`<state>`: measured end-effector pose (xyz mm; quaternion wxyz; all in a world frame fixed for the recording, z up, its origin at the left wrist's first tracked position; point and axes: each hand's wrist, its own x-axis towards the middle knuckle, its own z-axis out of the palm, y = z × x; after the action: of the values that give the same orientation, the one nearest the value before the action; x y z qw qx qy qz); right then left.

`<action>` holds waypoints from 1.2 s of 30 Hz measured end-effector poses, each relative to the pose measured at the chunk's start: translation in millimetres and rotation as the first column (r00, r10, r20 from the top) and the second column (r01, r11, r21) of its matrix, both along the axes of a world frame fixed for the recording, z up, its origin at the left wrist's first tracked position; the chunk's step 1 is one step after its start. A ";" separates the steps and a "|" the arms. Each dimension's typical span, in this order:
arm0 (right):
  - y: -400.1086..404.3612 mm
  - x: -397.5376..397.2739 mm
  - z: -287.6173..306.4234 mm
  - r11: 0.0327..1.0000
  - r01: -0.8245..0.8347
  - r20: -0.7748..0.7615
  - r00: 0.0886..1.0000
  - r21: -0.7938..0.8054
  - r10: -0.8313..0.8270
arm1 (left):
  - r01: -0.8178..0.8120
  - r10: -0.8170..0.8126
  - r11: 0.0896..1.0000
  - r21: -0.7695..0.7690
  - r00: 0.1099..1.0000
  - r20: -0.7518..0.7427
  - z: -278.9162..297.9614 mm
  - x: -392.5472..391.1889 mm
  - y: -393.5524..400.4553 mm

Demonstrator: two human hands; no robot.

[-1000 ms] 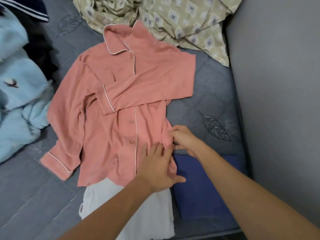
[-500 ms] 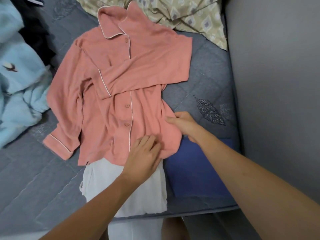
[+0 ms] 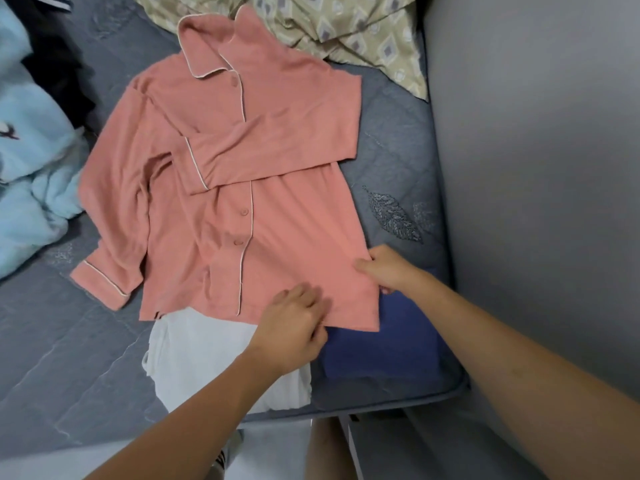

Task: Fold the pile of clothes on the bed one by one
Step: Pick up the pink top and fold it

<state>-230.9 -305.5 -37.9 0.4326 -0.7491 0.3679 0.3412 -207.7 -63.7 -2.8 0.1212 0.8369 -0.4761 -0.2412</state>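
A: Pink shirt lies flat, front up, on the grey quilted bed. Soft knit look, white piping on collar, placket and cuffs, round buttons down the middle.

B: Sleeves?

A: One folded across the chest, well above both hands, cuff ending near the placket. The other trails loose down the far side from the right hand, rumpled, cuff flat on the quilt.

B: Left hand?

A: At the hem, on the bottom edge. Fingers curled over the fabric, thumb at the hem's underside; reads as a pinching grip on the hem, though motion blur softens it.

B: Right hand?

A: At the shirt's side edge near the lower corner, just above and beside the left hand. Fingertips lie on the cloth, thumb side hidden; cannot tell whether that grip closes on the fabric or only presses.

B: Around the hands?

A: White folded garment directly under the left wrist, its top tucked beneath the shirt hem. Blue folded piece, smooth and rectangular, below the right hand, touching the white one. Stitched leaf motif on the quilt just above the right hand. Fluffy pale blue fleece well off past the loose sleeve. Olive diamond-print cloth crumpled beyond the collar.
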 end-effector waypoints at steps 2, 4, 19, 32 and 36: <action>-0.8 4.3 -5.5 1.000 -0.016 -0.053 0.998 -0.018 0.015 | -0.019 0.016 0.996 0.082 0.999 0.037 -4.0 -4.3 -6.7; -2.3 19.5 -11.8 0.994 0.055 0.004 0.998 -0.093 -0.055 | -0.025 0.018 0.997 0.080 0.997 0.077 -9.9 -5.3 -15.6; -1.7 56.1 -16.6 0.862 0.080 0.310 0.946 -0.500 0.092 | -0.031 0.015 0.993 -0.115 0.990 -0.143 -25.9 18.3 -19.1; 219.8 250.6 -29.2 0.852 -0.280 0.560 0.656 -0.442 0.506 | -0.615 0.616 0.788 -0.013 0.788 0.025 -49.2 228.8 186.6; 272.7 282.4 -46.7 0.730 -0.287 0.518 0.549 -0.620 0.656 | -0.672 0.675 0.738 -0.064 0.733 0.088 -62.0 250.3 225.4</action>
<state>51.5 -32.8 -84.6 0.2330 -0.9717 0.0185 0.0332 42.6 161.7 -64.8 0.1865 0.9622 -0.1501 -0.1297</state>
